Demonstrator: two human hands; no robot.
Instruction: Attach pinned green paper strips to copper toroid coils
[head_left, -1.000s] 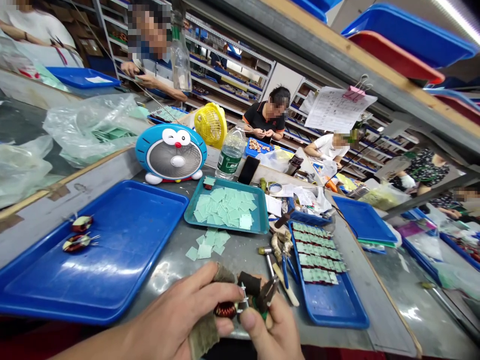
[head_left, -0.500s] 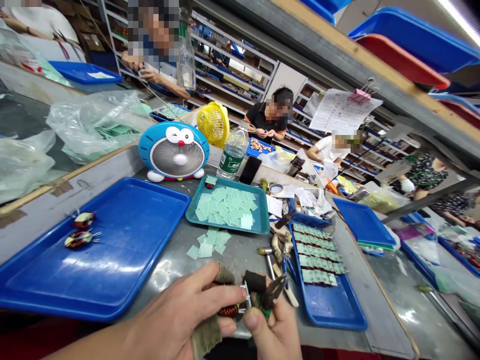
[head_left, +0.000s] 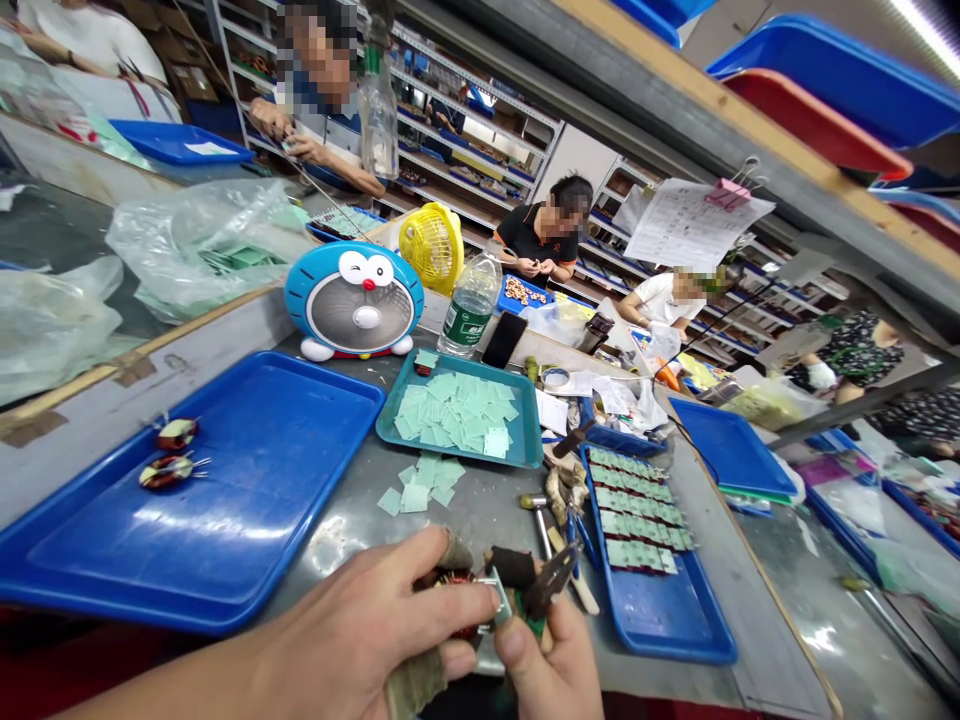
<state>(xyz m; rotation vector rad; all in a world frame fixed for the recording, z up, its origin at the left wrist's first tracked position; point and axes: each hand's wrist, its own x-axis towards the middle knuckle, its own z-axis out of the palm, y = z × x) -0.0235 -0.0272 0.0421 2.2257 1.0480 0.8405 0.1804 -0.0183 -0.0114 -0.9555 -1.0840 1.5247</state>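
My left hand (head_left: 382, 615) is closed around a wire-wound coil (head_left: 463, 580), with brownish tape wrapped on some fingers. A small pale green square sheet (head_left: 501, 597) stands on edge against the coil's metal leads, between my two hands. My right hand (head_left: 551, 650) pinches near the sheet with its thumb and also holds pliers (head_left: 551, 585), their dark jaws pointing up and right. Part of the coil is hidden behind my left fingers. Loose green sheets (head_left: 424, 485) lie on the table beyond my hands, and more fill a teal tray (head_left: 384, 425).
At left a large blue tray (head_left: 262, 480) holds two coils (head_left: 169, 470). A blue tray (head_left: 667, 630) at right carries rows of coils topped with green sheets. A hammer (head_left: 536, 510), a blue cartoon-faced fan (head_left: 352, 300) and a water bottle (head_left: 469, 305) stand about. Co-workers sit beyond.
The green sheet has tilted and sits closer against the coil's leads. My right thumb has shifted slightly right; both hands keep their hold. The view has moved slightly.
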